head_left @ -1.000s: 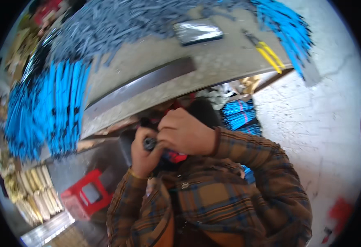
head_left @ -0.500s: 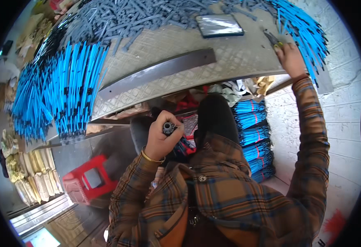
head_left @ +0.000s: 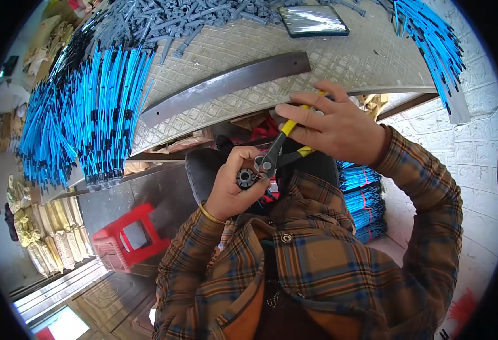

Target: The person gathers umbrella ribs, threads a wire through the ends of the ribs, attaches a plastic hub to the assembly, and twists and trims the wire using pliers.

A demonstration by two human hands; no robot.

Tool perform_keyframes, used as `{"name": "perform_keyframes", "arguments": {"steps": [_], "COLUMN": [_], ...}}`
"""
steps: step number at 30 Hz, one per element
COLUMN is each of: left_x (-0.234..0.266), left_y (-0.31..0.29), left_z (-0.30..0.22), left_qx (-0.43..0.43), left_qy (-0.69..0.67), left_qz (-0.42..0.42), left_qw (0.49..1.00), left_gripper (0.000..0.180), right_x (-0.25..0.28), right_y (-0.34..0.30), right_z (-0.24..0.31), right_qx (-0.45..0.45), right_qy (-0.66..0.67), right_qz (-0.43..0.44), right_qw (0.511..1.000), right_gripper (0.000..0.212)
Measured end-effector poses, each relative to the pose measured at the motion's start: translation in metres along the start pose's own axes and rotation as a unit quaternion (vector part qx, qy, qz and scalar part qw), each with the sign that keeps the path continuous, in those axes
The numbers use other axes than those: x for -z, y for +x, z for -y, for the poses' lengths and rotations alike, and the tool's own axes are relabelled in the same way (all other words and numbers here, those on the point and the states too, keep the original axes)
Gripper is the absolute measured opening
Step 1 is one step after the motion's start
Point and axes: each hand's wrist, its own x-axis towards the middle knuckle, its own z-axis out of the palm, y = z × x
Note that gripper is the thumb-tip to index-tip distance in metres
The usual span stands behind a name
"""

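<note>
My left hand (head_left: 229, 190) is closed around a dark, round, ribbed end piece (head_left: 245, 178) with a hole in its middle; the rest of that piece is hidden in the fist. In my right hand (head_left: 348, 130) is a pair of pliers (head_left: 271, 156) with dark jaws and yellow handles. The handles are spread apart, one lying under the fingers. The jaws reach the left thumb and fingertips, beside the ribbed end. Something thin like a wire shows there, but I cannot tell whether the jaws grip it.
A metal bar (head_left: 226, 85) lies near the table's front edge. Behind it are a pile of grey plastic parts (head_left: 175, 22) and a black-edged flat panel (head_left: 314, 21). Blue rods (head_left: 104, 107) lie left, more (head_left: 430, 42) right. A red stool (head_left: 127, 238) stands lower left.
My right hand has picked the pliers up off the table at the right and brought them to my left hand. The left hand has shifted slightly right, still holding the ribbed piece.
</note>
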Motion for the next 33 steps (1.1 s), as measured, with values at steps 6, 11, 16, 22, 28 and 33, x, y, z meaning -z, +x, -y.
{"name": "perform_keyframes", "arguments": {"steps": [6,11,16,22,28,33], "left_x": [0.002,0.003,-0.002,-0.007,-0.010,-0.010], "left_y": [-0.003,0.000,0.010,0.009,0.001,0.002], "left_z": [-0.004,-0.004,-0.015,-0.012,-0.002,-0.005], "left_qx": [0.001,0.014,-0.003,-0.039,-0.005,-0.013], "left_qy": [-0.023,0.034,0.052,0.105,0.052,0.076], "left_qz": [0.035,0.090,0.174,0.088,-0.033,-0.021], "left_qw": [0.999,0.995,0.983,0.990,0.998,0.997], "left_gripper": [0.029,0.024,0.020,0.020,0.018,0.020], "right_x": [-0.002,0.001,-0.011,-0.009,0.000,0.010], "right_y": [0.008,0.012,0.028,0.008,-0.024,-0.027], "right_z": [0.000,-0.019,-0.045,-0.038,0.003,0.009], "right_qx": [0.040,0.092,0.214,0.199,-0.067,-0.143], "right_qy": [0.012,0.031,0.017,0.041,0.230,0.374], "right_qz": [-0.015,0.024,-0.053,-0.068,0.197,0.248], "right_qw": [0.999,0.995,0.975,0.977,0.951,0.882], "right_gripper": [0.021,0.020,0.018,0.017,0.020,0.019]}}
